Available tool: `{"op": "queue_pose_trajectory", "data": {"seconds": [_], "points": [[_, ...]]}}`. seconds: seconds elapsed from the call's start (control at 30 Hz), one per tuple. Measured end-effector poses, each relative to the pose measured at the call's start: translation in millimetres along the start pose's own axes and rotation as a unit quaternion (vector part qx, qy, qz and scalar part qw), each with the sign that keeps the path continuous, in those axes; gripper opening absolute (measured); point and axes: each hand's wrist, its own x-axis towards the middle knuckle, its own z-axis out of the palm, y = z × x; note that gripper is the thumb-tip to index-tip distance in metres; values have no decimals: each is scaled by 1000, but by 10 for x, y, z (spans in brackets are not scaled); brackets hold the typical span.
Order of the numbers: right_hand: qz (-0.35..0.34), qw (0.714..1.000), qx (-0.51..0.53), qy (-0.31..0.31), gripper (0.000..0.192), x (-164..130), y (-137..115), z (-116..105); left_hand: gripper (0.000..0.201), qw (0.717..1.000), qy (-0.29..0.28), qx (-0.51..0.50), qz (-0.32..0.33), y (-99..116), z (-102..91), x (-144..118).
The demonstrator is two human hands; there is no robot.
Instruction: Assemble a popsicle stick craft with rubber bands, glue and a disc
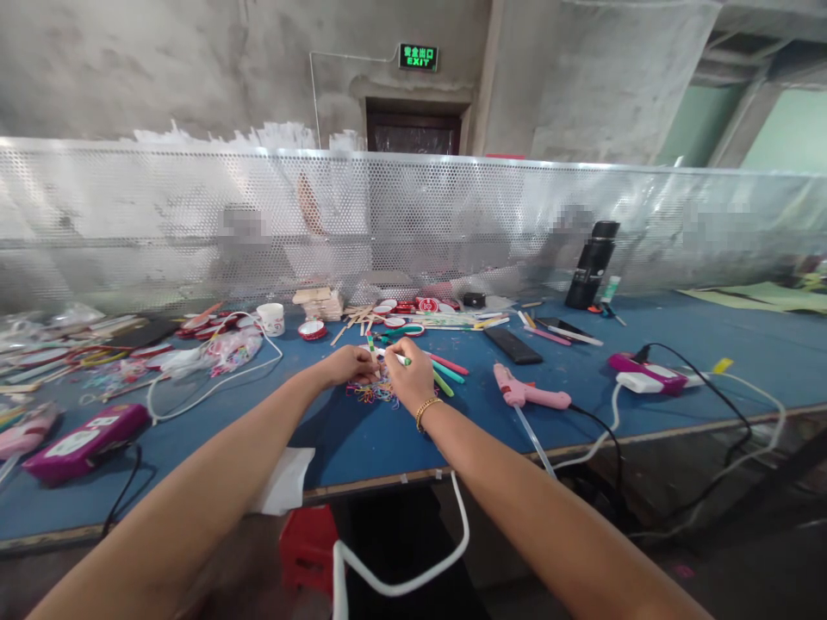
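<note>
My right hand [413, 377], with a gold chain bracelet [425, 413] at the wrist, is closed around a white marker [401, 360] with a green end. My left hand [351, 365] pinches a slim wooden stick [370, 344] that stands nearly upright and has green on its upper part. The two hands are close together, the marker beside the stick; whether its tip touches the wood I cannot tell. Below them lies a tangle of colourful rubber bands [375, 394]. Several coloured markers, among them a green marker [443, 384], lie just right of my right hand.
A pink glue gun [526, 392] and a black phone [513, 345] lie to the right. A purple power strip [646, 376] trails cables there. Farther back stand a black bottle [591, 265] and a paper cup [271, 319]. Another purple box [90, 442] sits at left.
</note>
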Motion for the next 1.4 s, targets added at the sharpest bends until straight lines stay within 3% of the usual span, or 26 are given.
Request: {"op": "queue_pose_trajectory", "data": {"seconds": [0.17,0.37,0.67,1.4], "points": [[-7,999,25,-24,16,2,10,8,42,1000,-3,1,5,-14,2,7],[-1,1000,18,-2,15,9,22,15,42,1000,1,-2,-6,7,8,-1],[-13,998,54,-34,17,-4,25,33,45,1000,-3,1,8,-14,0,11],[-1,998,52,-29,14,20,20,34,49,1000,-6,-6,7,-30,-4,37]]}}
